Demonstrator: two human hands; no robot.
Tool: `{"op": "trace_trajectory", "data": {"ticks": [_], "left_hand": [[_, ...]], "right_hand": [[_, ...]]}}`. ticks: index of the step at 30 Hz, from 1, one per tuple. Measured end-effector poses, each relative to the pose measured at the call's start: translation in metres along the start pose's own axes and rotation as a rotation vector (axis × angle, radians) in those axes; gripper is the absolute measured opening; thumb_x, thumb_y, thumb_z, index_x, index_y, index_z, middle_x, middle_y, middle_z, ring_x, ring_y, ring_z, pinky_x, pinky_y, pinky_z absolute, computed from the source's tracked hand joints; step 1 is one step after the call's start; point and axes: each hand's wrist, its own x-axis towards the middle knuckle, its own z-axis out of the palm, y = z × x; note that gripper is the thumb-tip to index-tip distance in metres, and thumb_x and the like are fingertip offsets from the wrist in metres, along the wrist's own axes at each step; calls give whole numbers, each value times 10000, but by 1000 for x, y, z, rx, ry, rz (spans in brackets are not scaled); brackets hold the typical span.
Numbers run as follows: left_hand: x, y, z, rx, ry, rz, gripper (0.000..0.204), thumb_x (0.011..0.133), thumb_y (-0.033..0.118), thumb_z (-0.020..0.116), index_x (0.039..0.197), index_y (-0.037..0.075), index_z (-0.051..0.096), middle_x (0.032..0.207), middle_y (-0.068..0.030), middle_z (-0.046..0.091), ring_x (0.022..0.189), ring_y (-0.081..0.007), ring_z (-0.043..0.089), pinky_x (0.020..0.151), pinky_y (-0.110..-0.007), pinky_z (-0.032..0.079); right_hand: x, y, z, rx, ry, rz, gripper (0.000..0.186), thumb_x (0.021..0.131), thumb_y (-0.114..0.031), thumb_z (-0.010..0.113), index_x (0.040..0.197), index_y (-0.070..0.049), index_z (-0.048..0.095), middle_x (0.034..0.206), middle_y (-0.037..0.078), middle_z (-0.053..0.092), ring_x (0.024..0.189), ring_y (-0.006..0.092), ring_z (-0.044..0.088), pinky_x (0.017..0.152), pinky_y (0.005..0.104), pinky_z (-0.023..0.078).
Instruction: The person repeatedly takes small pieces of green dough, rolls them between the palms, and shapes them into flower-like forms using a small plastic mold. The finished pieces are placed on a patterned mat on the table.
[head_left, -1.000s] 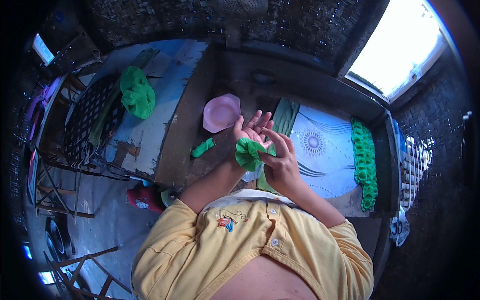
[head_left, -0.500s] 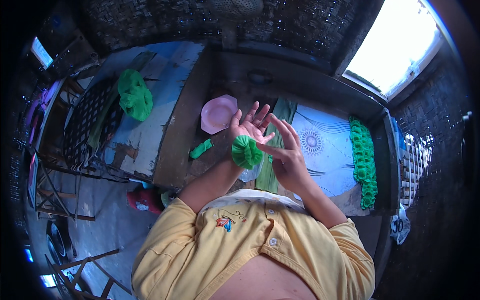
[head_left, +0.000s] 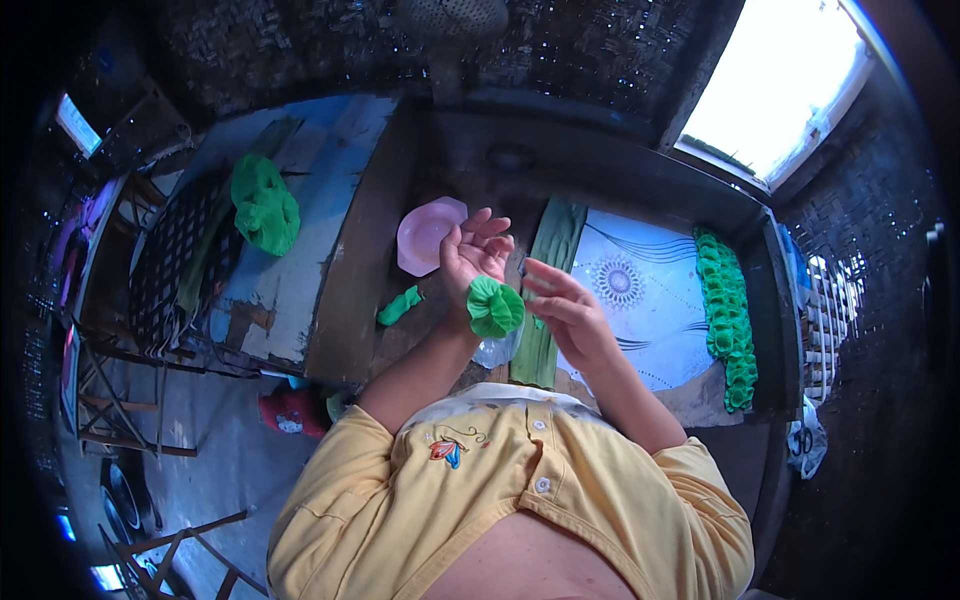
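A ruffled, bright green, flower-like piece (head_left: 494, 310) rests on the heel and wrist of my left hand (head_left: 473, 256), which is palm up with loosely curved, separated fingers. My right hand (head_left: 568, 318) is open just right of the piece, fingers spread and slightly bent, with nothing visible in them. Behind them lie a pink plate (head_left: 425, 210) and, to the left, a small green lump (head_left: 400, 304). A clear plastic sheet or bag (head_left: 496, 352) is partly hidden under my left wrist. Long green leaf strips (head_left: 550, 240) run beside my right hand.
A patterned pale board (head_left: 650, 320) carries a column of green ruffled pieces (head_left: 728, 310) at the right, inside a wooden rim (head_left: 780, 320). A worn left board (head_left: 310, 230) bears a green mound (head_left: 264, 205) and checked dark material (head_left: 170, 280). Wooden chair frames (head_left: 125, 400) stand at lower left.
My right hand has let go of the green piece and moved to the right, fingers spreading. My left hand has shifted slightly left, its fingers curling a little.
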Motion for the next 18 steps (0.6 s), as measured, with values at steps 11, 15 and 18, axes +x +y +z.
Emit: {"op": "trace_trajectory", "data": {"ticks": [11,15,18], "left_hand": [[-10,1,3,705,-574,407,425,939,296,259,913,-2,560,856,-151,619,672,-188,572,957,-396,354],[-4,8,-5,1292,-760,882,470,956,324,197,948,9,546,937,-146,609,871,-238,590,1013,-437,284],[-6,17,-22,1209,-615,726,512,949,357,194,990,-1,557,951,-130,606,1033,-263,540,1021,-455,272]], "right_hand": [[3,23,2,-8,79,139,593,756,-19,580,1300,-52,345,969,58,548,860,155,559,769,301,443],[4,15,-22,-656,280,-319,576,709,54,562,1250,-64,406,853,12,487,762,89,515,647,201,426],[-5,3,-77,-1002,485,-466,595,658,-8,559,1234,-84,432,862,83,519,769,203,536,690,308,443]]}}
